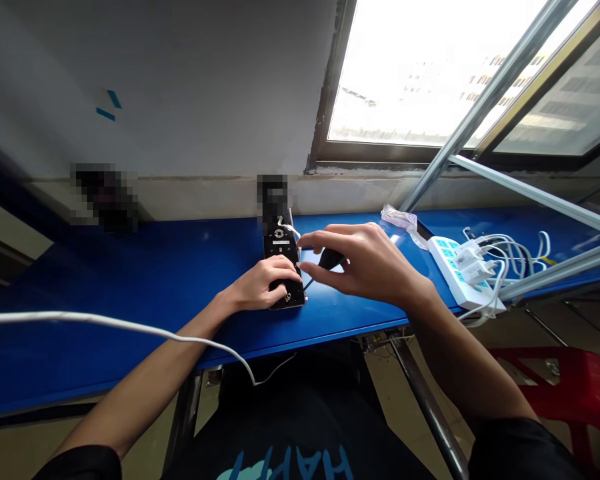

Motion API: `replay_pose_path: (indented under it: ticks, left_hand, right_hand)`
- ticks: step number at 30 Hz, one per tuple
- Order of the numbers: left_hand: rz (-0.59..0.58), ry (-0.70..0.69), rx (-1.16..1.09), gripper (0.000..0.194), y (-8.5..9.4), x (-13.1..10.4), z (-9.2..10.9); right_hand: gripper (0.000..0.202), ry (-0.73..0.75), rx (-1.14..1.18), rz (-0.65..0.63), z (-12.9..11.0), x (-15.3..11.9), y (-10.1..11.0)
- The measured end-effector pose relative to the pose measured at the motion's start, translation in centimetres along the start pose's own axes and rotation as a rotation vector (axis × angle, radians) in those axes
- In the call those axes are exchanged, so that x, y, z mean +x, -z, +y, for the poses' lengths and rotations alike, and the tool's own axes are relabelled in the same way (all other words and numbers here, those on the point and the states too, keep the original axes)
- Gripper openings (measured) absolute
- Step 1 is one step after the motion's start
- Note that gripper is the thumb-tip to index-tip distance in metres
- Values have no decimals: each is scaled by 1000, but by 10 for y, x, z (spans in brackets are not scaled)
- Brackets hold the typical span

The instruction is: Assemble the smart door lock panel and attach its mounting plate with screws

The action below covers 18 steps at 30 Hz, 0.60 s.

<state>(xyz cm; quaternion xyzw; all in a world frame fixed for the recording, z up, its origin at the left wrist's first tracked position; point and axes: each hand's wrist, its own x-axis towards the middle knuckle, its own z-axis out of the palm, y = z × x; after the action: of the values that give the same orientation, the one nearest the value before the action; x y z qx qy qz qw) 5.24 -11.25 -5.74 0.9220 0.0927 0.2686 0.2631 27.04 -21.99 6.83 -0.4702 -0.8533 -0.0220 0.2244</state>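
A long black device [281,248] with metal fittings and a white cable at its upper part lies on the blue table [180,267]. My left hand [267,283] rests on its lower half, fingers bent over the surface and gripping it. My right hand [357,260] is just to the right, its fingers closed around a screwdriver with a black handle [331,259]. The thin shaft slants down toward the device's lower right edge. The exact contact of the tip is too small to tell.
A white power strip [453,270] with plugs and tangled white cables lies at the right, near a plastic bag [400,217] and metal bars [540,193]. A white cable [105,322] crosses over my left forearm. A red stool [570,387] stands at lower right.
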Motion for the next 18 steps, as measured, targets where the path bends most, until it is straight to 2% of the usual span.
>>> replay_pose_path:
  ticks: [5, 8, 9, 12, 15, 16, 18]
  left_hand:
    - [3, 1, 10, 40, -1, 0, -2]
    - [14, -12, 1, 40, -2, 0, -3]
    - [16, -13, 1, 39, -2, 0, -3]
    - [11, -6, 11, 40, -2, 0, -3]
    - [3, 8, 20, 41, -2, 0, -3]
    - [2, 10, 19, 41, -2, 0, -3]
    - [5, 10, 14, 40, -2, -1, -2]
  right_hand:
    - [29, 18, 74, -24, 3, 0, -1]
    - [52, 43, 48, -33, 2, -1, 0]
    - [54, 39, 31, -31, 1, -1, 1]
    - [36, 12, 15, -28, 1, -1, -1]
    - [30, 17, 62, -30, 2, 0, -2]
    - [30, 25, 76, -28, 2, 0, -2]
    - [44, 48, 88, -25, 2, -1, -1]
